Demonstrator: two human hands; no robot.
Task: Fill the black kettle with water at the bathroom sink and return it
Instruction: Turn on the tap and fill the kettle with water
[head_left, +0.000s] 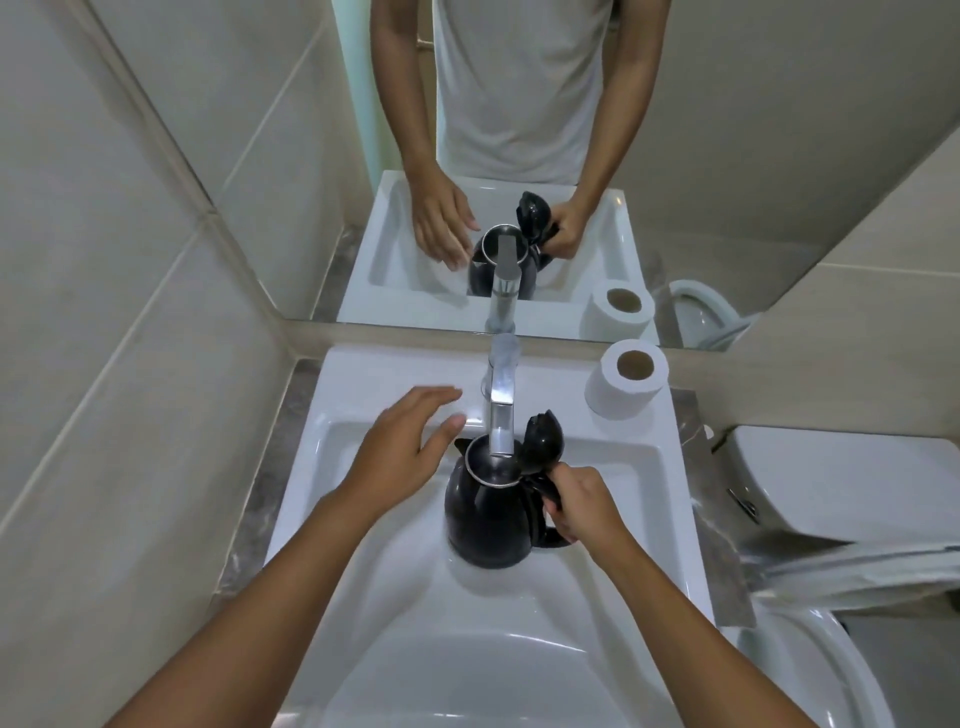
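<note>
The black kettle (485, 514) stands in the white sink basin (363, 519), its lid (543, 441) flipped up and its round mouth right under the chrome tap spout (501, 415). My right hand (584, 504) is shut on the kettle's handle at its right side. My left hand (410, 441) hovers open just left of the tap and the kettle's mouth, fingers spread, holding nothing. I cannot tell whether water is running.
A toilet paper roll (626, 379) stands on the sink's back right corner. A mirror (519, 156) behind the sink reflects the person, kettle and tap. The toilet cistern (841, 483) and bowl (821, 670) are at the right, a tiled wall (130, 312) at the left.
</note>
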